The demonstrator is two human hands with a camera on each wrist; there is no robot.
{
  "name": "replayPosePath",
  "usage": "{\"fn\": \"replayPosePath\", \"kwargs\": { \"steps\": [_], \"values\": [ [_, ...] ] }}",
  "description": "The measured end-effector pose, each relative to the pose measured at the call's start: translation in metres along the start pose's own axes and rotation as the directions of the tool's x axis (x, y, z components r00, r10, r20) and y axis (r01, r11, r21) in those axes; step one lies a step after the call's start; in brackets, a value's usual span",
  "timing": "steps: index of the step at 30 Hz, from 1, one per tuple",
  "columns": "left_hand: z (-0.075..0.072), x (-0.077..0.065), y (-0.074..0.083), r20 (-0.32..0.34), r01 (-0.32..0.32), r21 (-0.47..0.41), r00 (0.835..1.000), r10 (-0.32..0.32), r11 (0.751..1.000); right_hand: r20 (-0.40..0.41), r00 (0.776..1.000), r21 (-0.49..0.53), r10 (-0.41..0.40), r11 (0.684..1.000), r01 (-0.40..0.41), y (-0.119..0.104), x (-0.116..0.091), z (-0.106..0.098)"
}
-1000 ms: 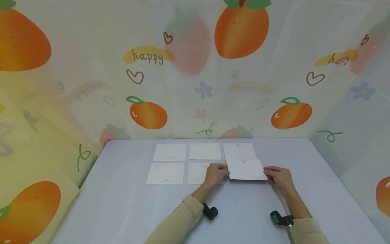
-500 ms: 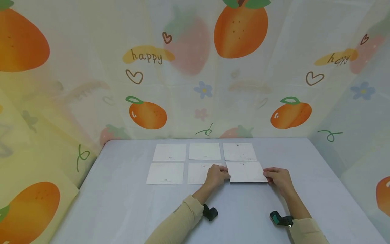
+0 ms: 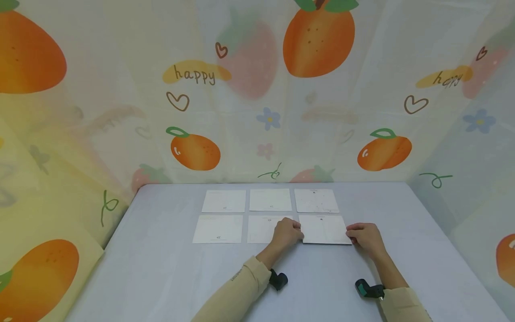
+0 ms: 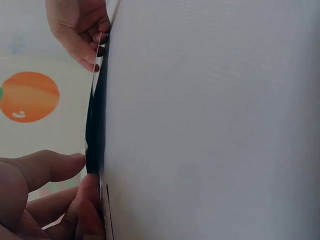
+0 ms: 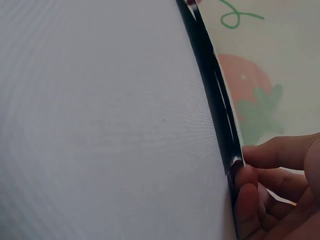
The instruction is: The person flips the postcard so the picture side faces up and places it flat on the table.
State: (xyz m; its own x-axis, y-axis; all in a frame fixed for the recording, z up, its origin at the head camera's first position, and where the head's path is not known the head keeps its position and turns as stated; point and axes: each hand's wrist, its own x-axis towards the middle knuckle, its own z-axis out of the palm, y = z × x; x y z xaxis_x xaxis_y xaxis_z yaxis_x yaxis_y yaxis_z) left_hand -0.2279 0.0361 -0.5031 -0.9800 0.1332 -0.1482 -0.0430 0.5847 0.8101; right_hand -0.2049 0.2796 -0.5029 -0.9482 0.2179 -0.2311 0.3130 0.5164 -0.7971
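Both hands hold a white card (image 3: 323, 230) by its opposite short edges, at the front right of a group of cards. My left hand (image 3: 285, 233) pinches its left edge and overlaps the neighbouring card (image 3: 259, 230). At the right edge, my right hand (image 3: 368, 238) grips with thumb and fingers. Seen edge-on in the left wrist view, the card has a dark gap under it, close over the tabletop. In the right wrist view, the right thumb lies above the card and the fingers (image 5: 246, 197) are curled underneath.
Several other white cards with small print lie in two rows. The back row has a left card (image 3: 223, 201), a middle card (image 3: 271, 200) and a speckled right card (image 3: 316, 201). Another card (image 3: 218, 229) lies front left. A white cloth covers the table (image 3: 161, 268); a printed curtain (image 3: 249, 134) stands behind.
Both hands have drawn the held card toward the person and lowered it. It overlapped the back right card before; now a thin gap shows between them.
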Motion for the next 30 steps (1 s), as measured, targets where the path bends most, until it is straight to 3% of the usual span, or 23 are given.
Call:
{"fn": "replayPosePath", "kwargs": {
  "steps": [9,20,25,30],
  "values": [
    [-0.001,0.001,0.000,0.003,0.007,0.034,1.000,-0.007,0.999,0.022,1.000,-0.006,0.012,1.000,-0.012,-0.003,0.002,0.000],
    [-0.005,0.000,-0.002,0.011,-0.037,-0.034,0.999,0.037,0.999,0.053,0.999,-0.028,0.012,1.000,-0.011,-0.005,0.003,-0.004],
    [-0.014,-0.003,-0.006,0.007,-0.088,-0.080,0.996,0.089,0.993,0.044,0.999,-0.032,0.013,0.999,-0.012,-0.007,0.000,-0.005],
    [-0.032,-0.009,-0.010,-0.004,-0.152,-0.083,0.988,0.153,0.985,0.038,0.999,-0.043,-0.002,0.999,0.003,-0.006,-0.005,-0.008]
  ]
}}
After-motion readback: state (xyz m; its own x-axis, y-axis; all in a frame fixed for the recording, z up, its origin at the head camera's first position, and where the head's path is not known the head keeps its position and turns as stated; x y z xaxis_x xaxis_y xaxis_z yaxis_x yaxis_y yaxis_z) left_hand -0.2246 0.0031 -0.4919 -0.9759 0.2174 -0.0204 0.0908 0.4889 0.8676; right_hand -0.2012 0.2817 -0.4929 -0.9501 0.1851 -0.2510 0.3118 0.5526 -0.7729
